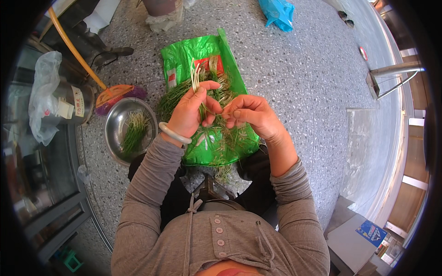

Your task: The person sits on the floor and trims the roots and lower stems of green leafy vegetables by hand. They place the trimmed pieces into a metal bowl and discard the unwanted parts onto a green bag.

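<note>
My left hand (197, 107) grips a few thin green stalks with white root ends (195, 74) pointing away from me. Close to its right, my right hand (250, 115) has thumb and forefinger pinched together at the stalks' thin leaves or fibres; what exactly lies between them is too small to tell. Below both hands a green plastic sack (203, 151) is spread on the floor, bearing a heap of green stalks (176, 98) with pale roots and loose scraps. A steel bowl (111, 129) at the left holds a bunch of cleaner-looking green stalks (134, 134).
An orange broom (114, 95) with purple bristles touches down just beyond the bowl. A metal container (88, 103) and a clear plastic bag (45, 96) are at the left. A blue plastic bag (278, 13) lies on the speckled floor ahead. Glass door panels (45, 172) border the left.
</note>
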{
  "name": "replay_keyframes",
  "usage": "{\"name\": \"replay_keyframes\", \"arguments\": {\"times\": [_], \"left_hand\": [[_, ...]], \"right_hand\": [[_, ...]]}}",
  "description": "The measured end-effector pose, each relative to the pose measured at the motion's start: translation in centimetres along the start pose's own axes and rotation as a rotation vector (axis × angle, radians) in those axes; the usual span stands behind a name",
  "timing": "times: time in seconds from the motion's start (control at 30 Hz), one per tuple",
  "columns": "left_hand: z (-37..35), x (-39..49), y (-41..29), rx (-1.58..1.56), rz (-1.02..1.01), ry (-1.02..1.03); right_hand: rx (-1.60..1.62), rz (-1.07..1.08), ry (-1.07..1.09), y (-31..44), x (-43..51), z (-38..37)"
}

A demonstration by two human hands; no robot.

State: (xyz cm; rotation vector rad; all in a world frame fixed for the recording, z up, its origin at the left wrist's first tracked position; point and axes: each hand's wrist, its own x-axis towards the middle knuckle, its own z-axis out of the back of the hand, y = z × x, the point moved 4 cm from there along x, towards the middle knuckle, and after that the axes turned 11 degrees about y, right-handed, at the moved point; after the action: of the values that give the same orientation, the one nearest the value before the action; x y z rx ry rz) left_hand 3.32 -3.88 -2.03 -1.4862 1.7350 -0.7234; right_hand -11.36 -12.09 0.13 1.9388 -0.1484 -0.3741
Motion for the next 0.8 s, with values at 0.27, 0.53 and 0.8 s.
{"name": "replay_keyframes", "arguments": {"times": [0.27,0.53,0.8], "left_hand": [[0.7,0.2,0.3,0.002,-0.098,-0.060],[0.5,0.5,0.4,0.061,-0.141,-0.140],[0.5,0.2,0.0,-0.220,-0.155,0.093]], "right_hand": [[0.293,0.162,0.026,0.0,-0.2,0.9],[0.313,0.188,-0.028,0.4,-0.3,1.6],[-0.317,0.043,-0.208,-0.4,0.3,0.7]]}}
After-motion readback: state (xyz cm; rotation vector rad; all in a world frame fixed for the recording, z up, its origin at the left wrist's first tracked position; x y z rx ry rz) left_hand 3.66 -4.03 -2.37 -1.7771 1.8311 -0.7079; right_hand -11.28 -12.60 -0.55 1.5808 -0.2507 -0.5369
